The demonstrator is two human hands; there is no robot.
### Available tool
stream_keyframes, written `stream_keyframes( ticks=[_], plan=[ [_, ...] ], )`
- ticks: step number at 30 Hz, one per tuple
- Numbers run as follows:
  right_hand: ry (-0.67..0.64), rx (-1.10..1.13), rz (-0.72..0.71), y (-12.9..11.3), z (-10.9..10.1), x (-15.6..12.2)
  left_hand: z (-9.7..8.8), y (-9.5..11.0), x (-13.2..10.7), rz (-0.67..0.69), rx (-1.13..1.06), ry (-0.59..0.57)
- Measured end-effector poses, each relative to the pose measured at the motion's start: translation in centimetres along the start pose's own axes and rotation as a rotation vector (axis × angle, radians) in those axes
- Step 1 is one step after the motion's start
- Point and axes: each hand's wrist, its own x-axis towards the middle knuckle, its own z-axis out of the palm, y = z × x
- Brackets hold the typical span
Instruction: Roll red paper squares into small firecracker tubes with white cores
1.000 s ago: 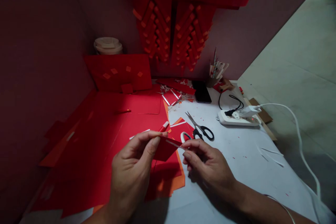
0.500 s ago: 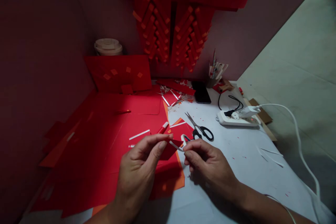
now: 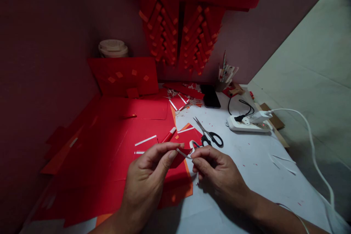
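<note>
Edges: right side of the white tabletop [image 3: 238, 179] slants from the power strip [image 3: 248, 124] down to the lower right, white cable [image 3: 312, 142] draped outside it. Back edge meets the wall [image 3: 246, 33]. Widest stretch for moving is right of the right hand [image 3: 221, 168], with red specks and loose white offcuts [image 3: 283, 162] on it. Tightest spot is just past the fingertips: white tape roll [image 3: 191, 144], then black-handled scissors [image 3: 215, 138] beyond.

Surface: left half is under large red sheets [image 3: 109, 153], orange sheet [image 3: 189, 189] showing at their edge. Red pen [image 3: 169, 134] with white end lies beyond the left hand [image 3: 145, 175]. Phone [image 3: 210, 97] and pen cup [image 3: 221, 85] at the back; paper-cut piece [image 3: 179, 36] hangs above. Light is dim, hands throw shadows.

Fingers: left thumb and index pinched, no gap, on a small red paper piece [image 3: 177, 161], held up over the orange sheet's edge between the hands. Right thumb and index also pinched, on the end of a narrow white strip [image 3: 183, 154] that bows across from the paper's upper edge. Can't tell how much of it is stuck down.
</note>
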Motion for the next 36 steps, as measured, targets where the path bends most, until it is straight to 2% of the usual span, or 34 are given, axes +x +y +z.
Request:
stream_keyframes(
  ticks=[7,12,15,22,36],
  plan=[
    [-0.005,-0.008,-0.025,0.0,0.0,0.0,-0.1,-0.2,-0.2,-0.012,0.053,-0.023],
    [-0.001,-0.048,-0.034,-0.1,0.0,0.0,-0.1,-0.1,-0.3,-0.011,0.008,-0.049],
    [-0.006,-0.072,-0.027,0.0,0.0,0.0,-0.1,-0.2,-0.4,0.002,0.013,-0.027],
    [-0.036,-0.086,-0.113,0.9,-0.1,-0.1,-0.4,-0.8,-0.3,0.073,0.076,0.038],
    [-0.056,-0.051,-0.112,0.6,0.1,0.0,0.0,-0.7,-0.6,0.088,0.048,0.064]
  ],
)
